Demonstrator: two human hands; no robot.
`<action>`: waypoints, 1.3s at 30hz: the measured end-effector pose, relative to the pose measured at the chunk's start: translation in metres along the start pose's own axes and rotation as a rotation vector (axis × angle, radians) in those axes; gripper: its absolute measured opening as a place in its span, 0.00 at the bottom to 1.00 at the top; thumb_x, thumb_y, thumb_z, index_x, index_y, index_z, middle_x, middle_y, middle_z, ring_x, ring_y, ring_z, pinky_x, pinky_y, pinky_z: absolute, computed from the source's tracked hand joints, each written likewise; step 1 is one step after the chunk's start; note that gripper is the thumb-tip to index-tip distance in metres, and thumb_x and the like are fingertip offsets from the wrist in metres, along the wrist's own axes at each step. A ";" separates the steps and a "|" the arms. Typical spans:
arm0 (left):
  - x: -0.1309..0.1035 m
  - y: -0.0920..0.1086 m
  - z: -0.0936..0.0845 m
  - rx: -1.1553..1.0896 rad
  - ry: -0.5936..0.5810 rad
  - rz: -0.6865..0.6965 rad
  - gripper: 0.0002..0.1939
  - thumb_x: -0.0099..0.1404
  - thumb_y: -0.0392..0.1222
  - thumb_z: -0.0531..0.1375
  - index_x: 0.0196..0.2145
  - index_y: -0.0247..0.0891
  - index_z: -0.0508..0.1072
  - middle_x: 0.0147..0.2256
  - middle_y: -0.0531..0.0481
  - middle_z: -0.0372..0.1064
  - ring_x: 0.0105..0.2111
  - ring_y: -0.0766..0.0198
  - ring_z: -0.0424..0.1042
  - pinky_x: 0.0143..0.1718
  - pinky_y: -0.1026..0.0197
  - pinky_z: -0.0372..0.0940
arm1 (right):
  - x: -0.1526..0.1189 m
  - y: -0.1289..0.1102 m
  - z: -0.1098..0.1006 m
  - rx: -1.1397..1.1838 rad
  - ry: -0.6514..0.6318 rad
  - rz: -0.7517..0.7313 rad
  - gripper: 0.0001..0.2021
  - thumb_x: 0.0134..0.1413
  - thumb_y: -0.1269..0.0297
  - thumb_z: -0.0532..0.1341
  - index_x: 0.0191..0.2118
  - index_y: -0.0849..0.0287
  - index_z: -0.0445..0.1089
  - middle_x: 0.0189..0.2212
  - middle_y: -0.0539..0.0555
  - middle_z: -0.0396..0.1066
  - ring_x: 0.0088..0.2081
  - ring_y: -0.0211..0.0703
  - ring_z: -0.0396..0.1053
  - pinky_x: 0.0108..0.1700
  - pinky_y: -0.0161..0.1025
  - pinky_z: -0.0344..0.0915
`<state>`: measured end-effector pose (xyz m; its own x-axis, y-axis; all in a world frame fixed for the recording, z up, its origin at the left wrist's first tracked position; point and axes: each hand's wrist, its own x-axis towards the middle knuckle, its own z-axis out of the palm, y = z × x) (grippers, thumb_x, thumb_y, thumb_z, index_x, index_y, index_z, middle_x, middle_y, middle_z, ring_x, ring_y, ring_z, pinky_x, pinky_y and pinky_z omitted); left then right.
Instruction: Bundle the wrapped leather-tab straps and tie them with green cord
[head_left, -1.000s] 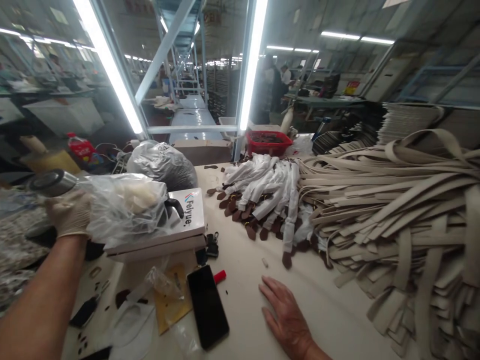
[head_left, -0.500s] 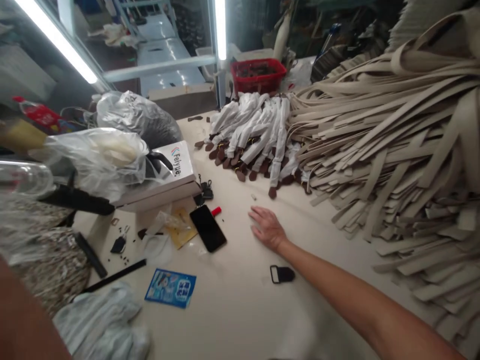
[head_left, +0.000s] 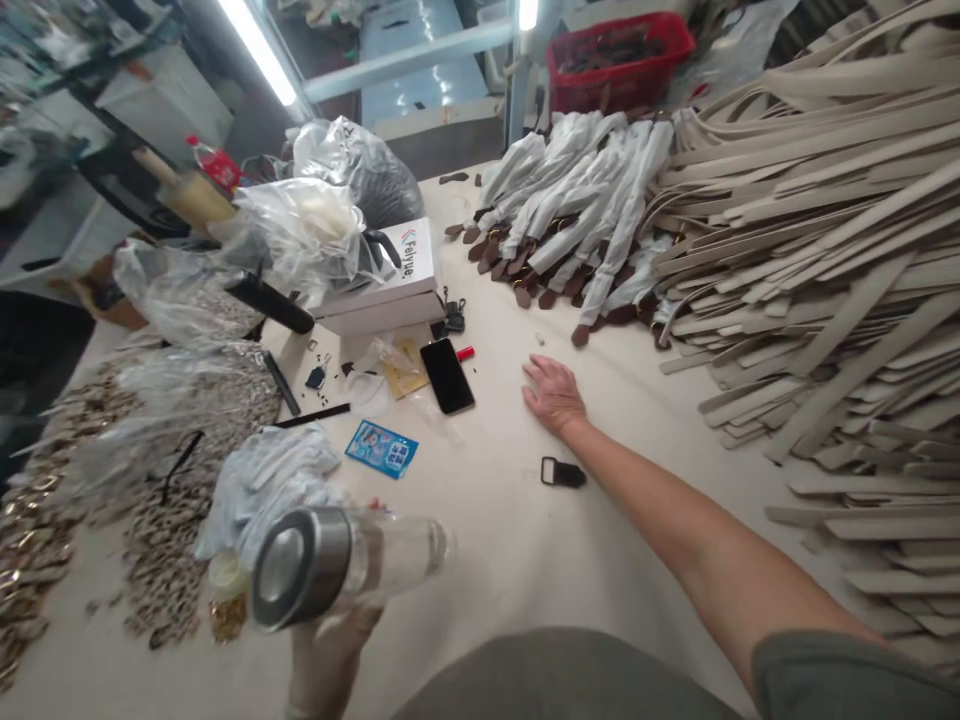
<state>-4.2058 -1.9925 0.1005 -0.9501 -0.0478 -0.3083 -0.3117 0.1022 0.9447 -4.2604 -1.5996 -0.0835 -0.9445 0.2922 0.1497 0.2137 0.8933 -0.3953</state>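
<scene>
My left hand (head_left: 346, 632) is wrapped round a clear glass bottle (head_left: 390, 550) with a wide metal lid (head_left: 304, 568). The bottle is tilted on its side, lid to the left, and looks to hang above the table near its front edge. Most of the left fingers are hidden behind the glass. Lying on the table, my right hand (head_left: 555, 393) is palm down with its fingers stretched out and nothing in it. Just below its wrist lies a black tab with a rectangular buckle (head_left: 562, 472). A black phone (head_left: 448, 376) rests to its left.
Beige straps (head_left: 817, 270) are heaped on the right. Bundles of white-wrapped straps with brown tips (head_left: 585, 210) lie at the back, before a red basket (head_left: 619, 65). Left stand a white box (head_left: 390, 300), plastic bags, a cloth (head_left: 274, 480), a blue packet (head_left: 381, 448) and piled metal buckles (head_left: 169, 560).
The view has swung left and down. My left hand has come into view at the bottom, holding the bottle. My right hand stays in the same place on the table.
</scene>
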 end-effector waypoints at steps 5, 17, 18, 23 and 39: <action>-0.088 -0.041 0.019 -0.150 0.010 -0.123 0.34 0.45 0.43 0.78 0.51 0.39 0.77 0.54 0.38 0.74 0.59 0.42 0.69 0.66 0.39 0.58 | 0.005 -0.026 -0.025 0.099 -0.229 0.158 0.27 0.63 0.62 0.57 0.65 0.67 0.63 0.70 0.64 0.51 0.70 0.58 0.46 0.71 0.56 0.39; -0.148 -0.037 0.089 -0.325 -0.117 0.058 0.31 0.51 0.38 0.76 0.53 0.40 0.77 0.55 0.40 0.74 0.56 0.47 0.73 0.64 0.40 0.63 | -0.222 -0.130 -0.146 0.972 -0.345 -0.511 0.65 0.41 0.44 0.78 0.75 0.56 0.38 0.70 0.69 0.48 0.69 0.61 0.51 0.70 0.56 0.52; -0.152 -0.036 0.098 -0.326 -0.147 0.076 0.30 0.52 0.39 0.75 0.53 0.39 0.77 0.54 0.40 0.74 0.55 0.47 0.73 0.64 0.40 0.63 | -0.227 -0.128 -0.146 0.954 -0.273 -0.480 0.65 0.40 0.45 0.78 0.75 0.54 0.37 0.70 0.68 0.49 0.69 0.61 0.53 0.69 0.56 0.54; -0.167 -0.021 0.119 0.013 -0.199 0.286 0.33 0.50 0.48 0.76 0.53 0.36 0.76 0.55 0.37 0.72 0.58 0.42 0.70 0.65 0.36 0.58 | -0.235 -0.106 -0.161 0.948 -0.050 -0.419 0.50 0.49 0.52 0.74 0.72 0.51 0.47 0.61 0.62 0.65 0.58 0.56 0.69 0.59 0.51 0.68; -0.187 0.102 0.117 -0.196 -0.359 0.431 0.58 0.36 0.81 0.67 0.63 0.56 0.66 0.57 0.40 0.69 0.53 0.39 0.74 0.46 0.44 0.75 | -0.232 -0.109 -0.281 1.540 -1.142 -0.627 0.44 0.34 0.56 0.81 0.57 0.64 0.66 0.46 0.58 0.72 0.45 0.50 0.72 0.48 0.41 0.71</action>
<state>-4.0613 -1.8572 0.2418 -0.9463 0.2998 0.1211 0.0790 -0.1489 0.9857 -3.9941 -1.6688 0.1794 -0.6152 -0.7440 0.2606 0.0913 -0.3956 -0.9139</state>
